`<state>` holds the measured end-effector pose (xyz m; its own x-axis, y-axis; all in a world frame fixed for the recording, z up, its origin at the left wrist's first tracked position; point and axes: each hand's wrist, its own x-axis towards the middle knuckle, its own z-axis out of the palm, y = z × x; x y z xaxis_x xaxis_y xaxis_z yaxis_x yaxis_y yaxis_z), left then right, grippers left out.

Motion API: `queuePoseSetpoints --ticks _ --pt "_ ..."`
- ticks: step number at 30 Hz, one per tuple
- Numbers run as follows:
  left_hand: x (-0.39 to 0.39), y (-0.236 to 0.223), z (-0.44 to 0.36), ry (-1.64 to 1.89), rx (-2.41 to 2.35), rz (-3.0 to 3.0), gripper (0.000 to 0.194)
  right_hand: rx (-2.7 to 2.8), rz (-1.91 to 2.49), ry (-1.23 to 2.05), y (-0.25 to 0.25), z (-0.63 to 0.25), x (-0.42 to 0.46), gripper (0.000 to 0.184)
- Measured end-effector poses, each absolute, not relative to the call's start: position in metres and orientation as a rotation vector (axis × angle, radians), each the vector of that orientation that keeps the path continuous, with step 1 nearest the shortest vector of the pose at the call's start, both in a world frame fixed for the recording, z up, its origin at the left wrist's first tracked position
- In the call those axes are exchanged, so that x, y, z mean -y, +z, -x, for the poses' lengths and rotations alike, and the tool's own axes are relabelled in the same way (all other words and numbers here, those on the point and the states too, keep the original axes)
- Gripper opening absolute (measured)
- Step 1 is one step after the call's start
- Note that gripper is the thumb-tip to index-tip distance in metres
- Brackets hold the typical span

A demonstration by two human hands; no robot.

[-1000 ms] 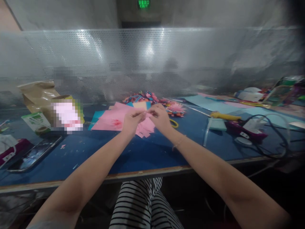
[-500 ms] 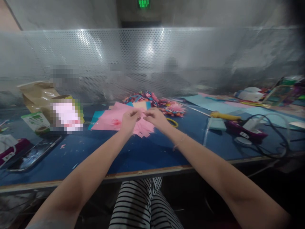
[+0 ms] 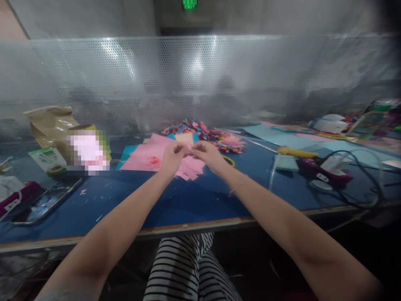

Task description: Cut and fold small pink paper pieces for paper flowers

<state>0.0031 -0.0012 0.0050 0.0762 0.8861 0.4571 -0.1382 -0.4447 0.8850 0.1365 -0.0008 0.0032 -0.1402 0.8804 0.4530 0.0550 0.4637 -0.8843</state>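
Observation:
My left hand [image 3: 173,155] and my right hand [image 3: 208,154] meet over the table, each with its fingertips pinched on a small piece of pink paper [image 3: 188,147]. Much of that piece is hidden by the fingers. Beneath the hands, several pink cut pieces [image 3: 190,170] are fanned out. Sheets of pink paper [image 3: 140,155] spread to the left, with a red mark on top and blue sheets showing at their edges. Behind my hands lies a heap of colourful paper flowers [image 3: 230,143]. A yellow ring-shaped handle [image 3: 229,161] shows partly beside my right wrist.
At left stand a brown paper bag [image 3: 52,125], a roll of tape [image 3: 56,169] and a phone [image 3: 46,200]. A glue gun with a yellow handle [image 3: 297,151], purple power strip [image 3: 326,171], cables and light-blue sheets [image 3: 275,136] occupy the right. A perforated metal screen [image 3: 188,83] rises behind.
My hands moved slightly left and parted a little, then came back together at the pink piece. The other things on the table stay where they were.

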Motion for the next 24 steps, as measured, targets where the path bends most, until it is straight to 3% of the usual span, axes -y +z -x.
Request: queuePoseSetpoints --ticks 17,24 --pt "-0.0023 0.0030 -0.0013 1.416 -0.840 -1.480 0.021 1.573 0.907 0.757 0.0076 -0.1381 0.0012 0.013" --pt "-0.0046 0.0024 0.0005 1.381 -0.843 -1.439 0.020 1.652 0.917 0.744 0.0056 -0.1393 0.0011 0.024"
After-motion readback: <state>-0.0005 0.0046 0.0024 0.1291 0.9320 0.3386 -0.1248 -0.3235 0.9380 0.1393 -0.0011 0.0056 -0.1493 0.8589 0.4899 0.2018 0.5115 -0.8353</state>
